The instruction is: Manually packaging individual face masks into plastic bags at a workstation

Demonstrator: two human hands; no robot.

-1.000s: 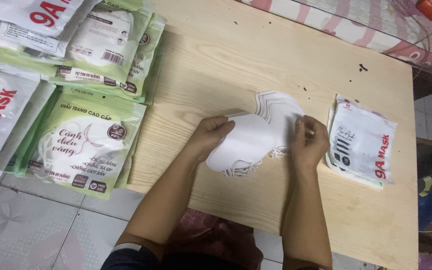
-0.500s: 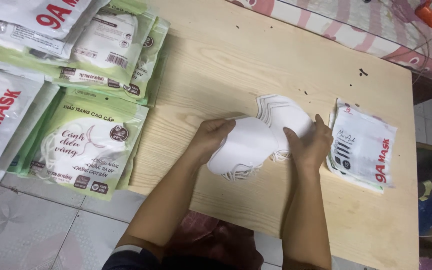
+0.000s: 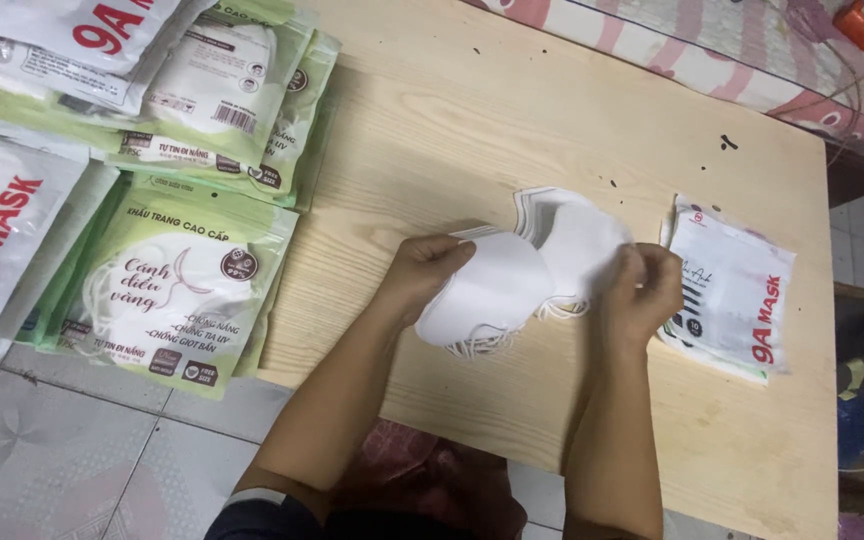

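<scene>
Both hands, left [image 3: 430, 268] and right [image 3: 644, 292], grip a stack of white masks [image 3: 527, 270] above the wooden tabletop [image 3: 472, 130], mask packets [image 3: 167, 290] at left.

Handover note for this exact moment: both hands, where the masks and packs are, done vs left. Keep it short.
Left hand: grips the left end of the fanned stack of white folded face masks.
Right hand: pinches the stack's right end.
The stack sits low over the pale wooden table.
White flat pouch with red lettering: lies right of the hands.
Green-and-white mask packs: piled at the table's left edge.
Done: masks gathered in hand. Left: masks not in the pouch.
</scene>
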